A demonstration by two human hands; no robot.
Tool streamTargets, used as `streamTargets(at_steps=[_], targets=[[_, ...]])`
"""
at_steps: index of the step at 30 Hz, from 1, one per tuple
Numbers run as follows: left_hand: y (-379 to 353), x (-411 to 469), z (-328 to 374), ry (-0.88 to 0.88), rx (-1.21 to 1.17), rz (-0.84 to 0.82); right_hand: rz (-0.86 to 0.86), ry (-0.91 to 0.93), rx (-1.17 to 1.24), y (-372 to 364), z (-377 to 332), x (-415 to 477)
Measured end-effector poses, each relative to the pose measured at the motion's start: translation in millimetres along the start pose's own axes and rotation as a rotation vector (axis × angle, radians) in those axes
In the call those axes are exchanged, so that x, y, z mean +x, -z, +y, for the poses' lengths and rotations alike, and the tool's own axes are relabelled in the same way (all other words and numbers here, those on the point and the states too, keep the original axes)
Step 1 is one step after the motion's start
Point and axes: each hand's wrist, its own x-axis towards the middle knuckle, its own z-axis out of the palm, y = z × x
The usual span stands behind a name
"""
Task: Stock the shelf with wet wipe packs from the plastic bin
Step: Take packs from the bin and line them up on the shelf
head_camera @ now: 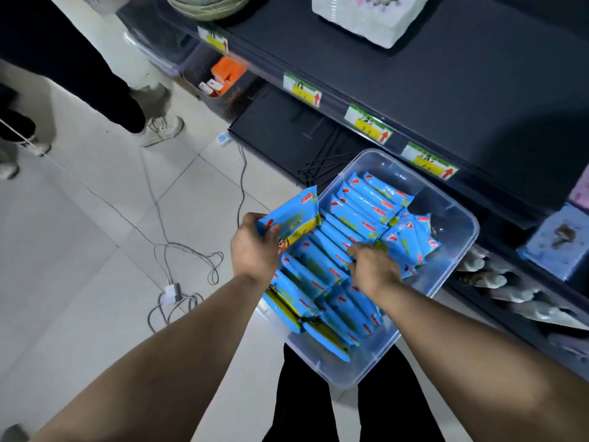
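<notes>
Head view: my left hand (255, 247) grips a pack (293, 218) pointing at the shelf (446, 90) beyond; right hand (374, 266) clutches binned packs (360, 212).

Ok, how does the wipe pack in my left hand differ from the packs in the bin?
The held pack is lifted at the plastic bin's left rim, gripped by the left hand; the binned packs sit inside. The held pack shows its broad printed face; the binned packs stand on edge in rows, the right hand among them. Both are blue.

Dark shelf (414, 78) bearing white floral pack (366, 17)
</notes>
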Motion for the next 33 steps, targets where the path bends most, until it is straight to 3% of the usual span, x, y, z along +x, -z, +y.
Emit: streamTargets(at_steps=[9,17,25,33], targets=[[13,8,-12,-0.016,-0.045,-0.016,0.096,-0.139,0.001,-12,-30,2],[46,6,7,-0.053,-0.133,-0.053,0.291,-0.290,0.515,14,-14,-57],[54,-32,41,-0.347,-0.070,-0.201,0.608,-0.383,0.737,37,2,-146],[22,-112,95,-0.590,-0.023,-0.332,0.928,-0.543,0.792,56,58,-242]])
